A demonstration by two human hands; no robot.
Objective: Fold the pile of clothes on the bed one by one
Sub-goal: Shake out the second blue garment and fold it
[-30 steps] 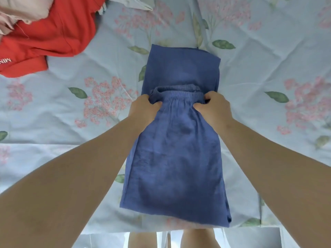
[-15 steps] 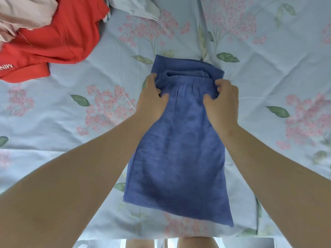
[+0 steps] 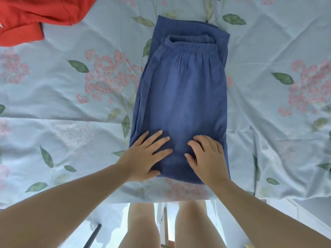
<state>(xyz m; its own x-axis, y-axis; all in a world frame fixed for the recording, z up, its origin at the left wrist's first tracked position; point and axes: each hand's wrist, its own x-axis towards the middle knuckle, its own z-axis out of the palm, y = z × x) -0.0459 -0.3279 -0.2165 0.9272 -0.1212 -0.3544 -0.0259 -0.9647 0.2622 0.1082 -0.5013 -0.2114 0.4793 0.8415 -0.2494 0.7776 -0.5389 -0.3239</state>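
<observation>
Bed: floral sheet, fills our view. Pants: blue, centre, doubled over, waistband at 12 lying on the lower layer, fold edge at 6 near the bed edge. Red top at 10-11, crumpled, well apart from the pants. Left hand and right hand lie flat on the pants' 6 o'clock end, fingers spread, pressing, gripping nothing. We judge the pants are one fold in and may need another. Red top not yet folded. We can't see the rest of the pile.
</observation>
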